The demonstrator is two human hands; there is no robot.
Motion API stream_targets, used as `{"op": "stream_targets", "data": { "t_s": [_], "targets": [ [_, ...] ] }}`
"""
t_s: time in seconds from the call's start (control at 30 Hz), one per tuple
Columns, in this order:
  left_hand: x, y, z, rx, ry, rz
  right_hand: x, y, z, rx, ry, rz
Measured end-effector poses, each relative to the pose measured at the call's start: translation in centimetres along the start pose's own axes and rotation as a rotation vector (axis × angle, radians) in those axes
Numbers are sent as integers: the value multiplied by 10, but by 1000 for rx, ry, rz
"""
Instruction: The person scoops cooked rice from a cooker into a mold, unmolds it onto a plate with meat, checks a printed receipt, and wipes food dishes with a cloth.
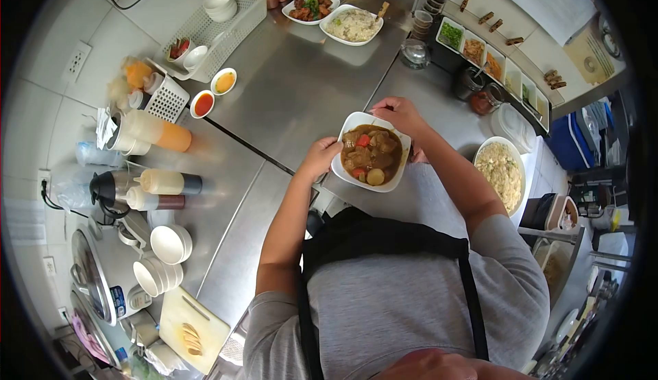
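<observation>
A white square bowl of brown stew [371, 155] with orange and pale chunks is held level over the steel counter, close to my apron. My left hand [321, 157] grips its left rim, thumb on the edge. At the upper right corner of the bowl, my right hand [401, 121] has its fingers bent around the rim, partly hidden behind it. To the right, beside my right forearm, stands a large bowl of fried rice [500, 174].
A meat dish [311, 8] and a rice bowl [351, 25] stand at the back. Two sauce cups [203, 104], bottles [164, 182], stacked bowls [171, 244] and a cutting board [194, 328] are on the left. Topping trays [495, 63] line the right.
</observation>
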State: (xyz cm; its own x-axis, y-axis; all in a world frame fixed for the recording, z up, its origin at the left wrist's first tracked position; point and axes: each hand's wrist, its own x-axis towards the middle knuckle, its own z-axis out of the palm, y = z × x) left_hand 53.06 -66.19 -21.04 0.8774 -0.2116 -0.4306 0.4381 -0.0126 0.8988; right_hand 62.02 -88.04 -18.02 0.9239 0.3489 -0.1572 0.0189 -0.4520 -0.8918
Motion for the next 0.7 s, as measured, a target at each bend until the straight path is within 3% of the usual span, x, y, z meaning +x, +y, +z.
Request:
{"op": "stream_targets", "data": {
  "t_s": [0.1,0.2,0.3,0.7],
  "targets": [
    [2,2,-2,32,11,-11,0,-11,6,-134,2,-293],
    [3,1,-3,33,-1,-13,7,-8,3,-608,-84,-614],
    [3,-1,-5,58,-15,5,2,-10,-2,-889,-147,-725],
    [-3,5,-2,90,-12,38,-24,-2,-41,-1052,-240,-661]
  ]
}}
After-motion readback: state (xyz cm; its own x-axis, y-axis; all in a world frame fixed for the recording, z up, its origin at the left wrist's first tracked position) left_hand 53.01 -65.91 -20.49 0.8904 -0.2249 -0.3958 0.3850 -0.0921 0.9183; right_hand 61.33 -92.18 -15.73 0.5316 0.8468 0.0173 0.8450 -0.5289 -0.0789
